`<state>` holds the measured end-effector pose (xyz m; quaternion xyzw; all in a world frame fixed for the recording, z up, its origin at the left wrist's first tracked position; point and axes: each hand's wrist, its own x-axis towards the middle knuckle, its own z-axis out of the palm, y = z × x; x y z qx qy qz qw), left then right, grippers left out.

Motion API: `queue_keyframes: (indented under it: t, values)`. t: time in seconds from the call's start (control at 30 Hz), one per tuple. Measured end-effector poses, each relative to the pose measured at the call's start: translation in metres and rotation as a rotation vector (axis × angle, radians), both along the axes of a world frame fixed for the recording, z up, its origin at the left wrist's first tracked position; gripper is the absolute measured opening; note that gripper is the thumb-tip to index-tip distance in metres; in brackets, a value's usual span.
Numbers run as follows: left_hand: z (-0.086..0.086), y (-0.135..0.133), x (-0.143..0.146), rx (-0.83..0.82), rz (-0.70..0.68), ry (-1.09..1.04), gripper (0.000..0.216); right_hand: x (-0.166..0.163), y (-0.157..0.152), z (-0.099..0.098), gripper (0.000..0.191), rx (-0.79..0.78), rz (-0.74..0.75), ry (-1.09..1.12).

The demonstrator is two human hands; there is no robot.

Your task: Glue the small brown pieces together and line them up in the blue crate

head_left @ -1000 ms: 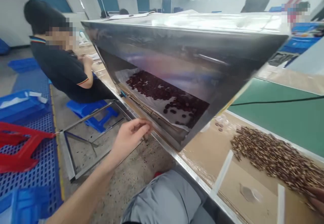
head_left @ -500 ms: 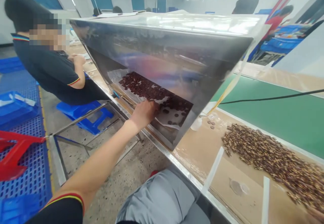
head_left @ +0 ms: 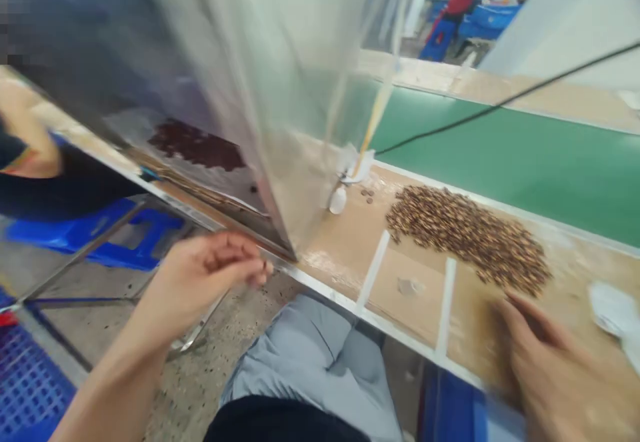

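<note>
My left hand [head_left: 215, 269] is just outside the open front of a metal hood, its fingers curled and the thumb pressed to the fingertips. A small dark speck shows at the tips, too small to name. Under the hood [head_left: 265, 182], dark red-brown round pieces [head_left: 195, 145] lie on a white sheet [head_left: 135, 125]. My right hand [head_left: 560, 355] is low over the table, close to the near right end of a pile of small brown and gold pieces [head_left: 465, 232]. Motion smears its fingers, so what they hold does not show.
Two white strips [head_left: 445, 309] cross the brown tabletop. A green belt [head_left: 525, 169] runs behind the pile, with a black cable [head_left: 500, 102] above it. Crumpled white material [head_left: 613, 309] lies at the right. A co-worker's arm [head_left: 30, 122] and a blue stool [head_left: 100, 229] are at the left.
My left hand has come out from under the hood toward me, fingers drawn together. My view has turned right, and more of my right hand shows beside the pile.
</note>
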<state>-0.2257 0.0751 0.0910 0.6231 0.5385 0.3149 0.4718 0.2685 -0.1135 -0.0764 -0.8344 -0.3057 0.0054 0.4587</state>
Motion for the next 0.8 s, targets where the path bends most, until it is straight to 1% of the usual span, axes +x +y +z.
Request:
queue_keyframes:
  t: [0.07, 0.13, 0.17, 0.23, 0.3, 0.37, 0.4, 0.43, 0.5, 0.57, 0.6, 0.67, 0.8]
  values:
    - [-0.021, -0.030, 0.023, -0.294, -0.143, -0.181, 0.018, -0.002, 0.013, 0.011, 0.057, 0.023, -0.007, -0.025]
    - [-0.044, -0.050, 0.057, -0.469, -0.220, -0.326, 0.019, 0.002, 0.022, 0.013, 0.049, 0.035, 0.043, -0.099]
    - [-0.055, -0.057, 0.075, -0.524, -0.238, -0.389, 0.021, 0.003, 0.023, 0.012, 0.045, 0.034, 0.063, -0.123]
    - [-0.073, -0.066, 0.106, -0.583, -0.246, -0.495, 0.024, 0.000, 0.020, 0.012, 0.038, 0.051, 0.070, -0.121]
    - [-0.083, -0.070, 0.127, -0.604, -0.240, -0.548, 0.027, -0.015, 0.012, 0.018, 0.035, 0.122, 0.035, -0.023]
    - [-0.086, -0.071, 0.136, -0.605, -0.236, -0.545, 0.028, -0.042, 0.003, 0.032, 0.034, 0.217, -0.001, 0.157]
    - [-0.085, -0.071, 0.139, -0.603, -0.234, -0.531, 0.028, -0.058, -0.001, 0.040, 0.032, 0.250, 0.006, 0.269]
    - [-0.084, -0.072, 0.140, -0.602, -0.234, -0.513, 0.028, -0.076, -0.005, 0.048, 0.029, 0.274, 0.039, 0.385]
    - [-0.080, -0.074, 0.143, -0.599, -0.244, -0.483, 0.025, -0.110, -0.009, 0.063, 0.023, 0.294, 0.170, 0.632]
    - [-0.078, -0.076, 0.147, -0.592, -0.260, -0.469, 0.020, -0.137, -0.010, 0.072, 0.021, 0.305, 0.300, 0.854]
    - [-0.077, -0.078, 0.148, -0.585, -0.266, -0.466, 0.017, -0.146, -0.009, 0.075, 0.022, 0.312, 0.343, 0.940]
    - [-0.076, -0.080, 0.152, -0.577, -0.270, -0.460, 0.012, -0.157, -0.009, 0.077, 0.022, 0.313, 0.382, 1.057]
    - [-0.076, -0.084, 0.153, -0.571, -0.273, -0.431, 0.012, -0.161, -0.009, 0.074, 0.024, 0.282, 0.384, 1.150]
